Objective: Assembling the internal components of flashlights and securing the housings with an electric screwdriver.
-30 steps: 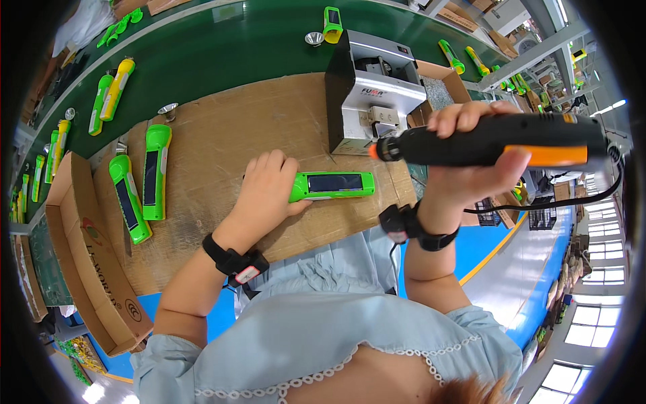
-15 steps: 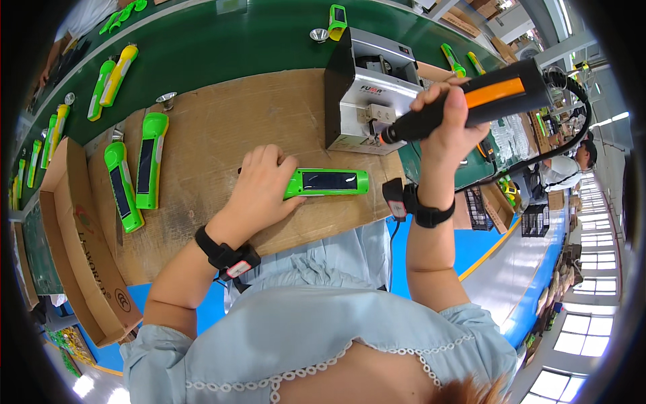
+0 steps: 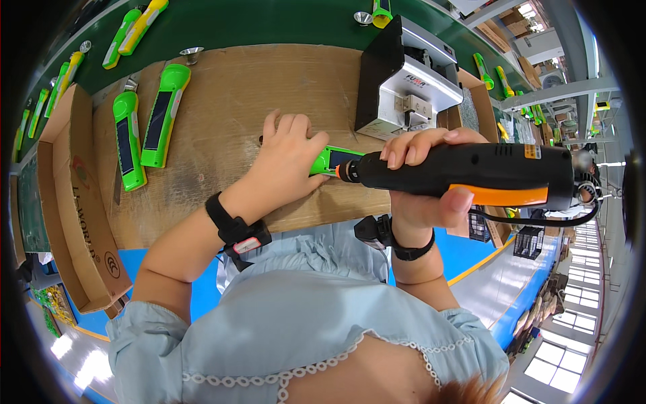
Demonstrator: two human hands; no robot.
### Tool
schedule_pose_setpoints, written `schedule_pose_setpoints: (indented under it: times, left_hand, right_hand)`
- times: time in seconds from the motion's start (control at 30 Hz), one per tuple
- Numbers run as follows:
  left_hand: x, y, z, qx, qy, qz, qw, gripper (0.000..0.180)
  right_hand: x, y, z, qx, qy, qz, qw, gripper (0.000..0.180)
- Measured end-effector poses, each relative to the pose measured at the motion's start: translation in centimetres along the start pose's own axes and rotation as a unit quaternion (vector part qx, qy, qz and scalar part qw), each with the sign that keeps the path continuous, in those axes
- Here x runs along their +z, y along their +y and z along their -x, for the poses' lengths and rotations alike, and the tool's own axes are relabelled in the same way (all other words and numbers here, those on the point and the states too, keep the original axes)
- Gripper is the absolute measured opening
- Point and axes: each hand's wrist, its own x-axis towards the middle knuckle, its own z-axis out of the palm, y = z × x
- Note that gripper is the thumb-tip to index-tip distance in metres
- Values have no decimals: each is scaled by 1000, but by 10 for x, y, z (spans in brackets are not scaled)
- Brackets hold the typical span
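Note:
My left hand is closed over the head end of a green flashlight with a dark solar panel, which lies on the cardboard sheet. Gripped in my right hand is a black and orange electric screwdriver, its cable trailing off the rear end. The orange tip of the screwdriver is at the flashlight, close to my left fingers; whether it touches a screw I cannot tell. The tool hides the flashlight's far end. Just beyond the tool stands a silver and black screw feeder machine.
Two green flashlights lie at the left of the cardboard sheet, next to an open cardboard box. A small reflector cup sits at its far edge. More green and yellow flashlights rest on the green bench.
My right hand has brought the screwdriver from the screw feeder down and left to the flashlight. My left hand keeps holding the flashlight. The whole view has shifted a little.

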Motion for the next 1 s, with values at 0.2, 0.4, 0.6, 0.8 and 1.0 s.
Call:
schedule_pose_setpoints:
  times: [0.2,0.4,0.6,0.8,1.0]
  left_hand:
    - [2,-2,2,0,6,7,1000,48]
    - [2,-2,2,14,9,9,1000,49]
    - [1,-6,4,37,-48,18,998,49]
    - [-9,7,1,32,-23,63,997,46]
    - [-10,11,1,26,16,48,998,49]
  right_hand:
    - [10,4,3,31,-2,40,999,63]
    - [9,7,4,13,15,7,1000,61]
    - [10,3,2,16,44,-50,998,50]
    - [11,-3,6,-4,74,20,997,46]
    - [12,-11,8,-11,102,21,994,49]
